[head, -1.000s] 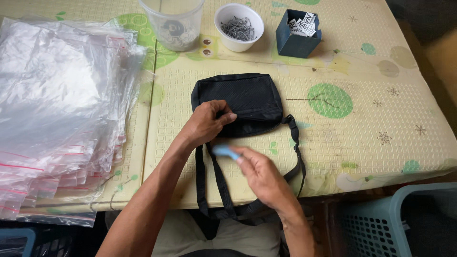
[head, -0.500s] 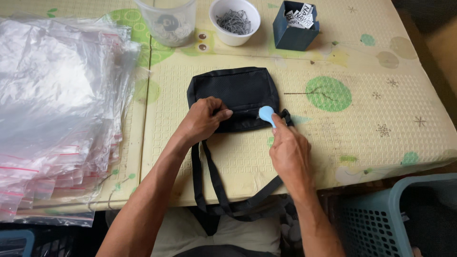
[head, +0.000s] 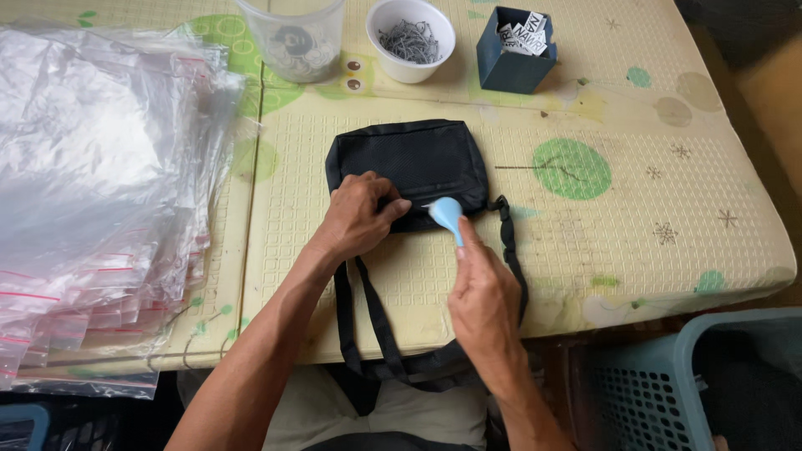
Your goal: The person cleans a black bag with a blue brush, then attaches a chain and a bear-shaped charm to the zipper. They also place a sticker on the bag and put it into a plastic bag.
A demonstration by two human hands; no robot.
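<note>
A stack of clear plastic bags (head: 92,192) lies far left; beside it the left hand (head: 355,219) stays pinching the near edge of the black bag (head: 409,163) at mid-table, while the right hand (head: 483,294), fingers closed round a pale blue tool (head: 448,215), has brought its tip against that pinched spot

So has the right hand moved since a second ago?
Yes. The right hand with the blue tool has gone up from the near table edge to the black bag; the tool tip now meets the bag's lower edge, beside the left hand.
</note>
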